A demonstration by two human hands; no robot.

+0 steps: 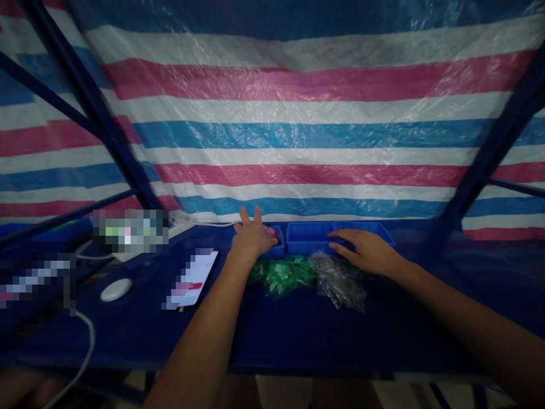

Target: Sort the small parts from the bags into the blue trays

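My left hand [252, 233] is over the left blue bin [279, 249], its fingers spread apart. Something reddish [271, 232] shows in that bin beside the hand; what it is I cannot make out. My right hand [365, 249] reaches over the front edge of the right blue bin [307, 245], fingers apart and nothing visible between them. In front of the bins lies a heap of small green packets [289, 274]. A clear plastic bag [340, 279] with brownish contents rests against the heap's right side, just below my right hand.
On the dark blue table [298, 335], a lit phone [195, 279] lies left of my left forearm. Further left are a white oval object [116, 289] and a white cable [90, 341]. Blue metal posts [481, 153] frame a striped plastic sheet [298, 136] behind.
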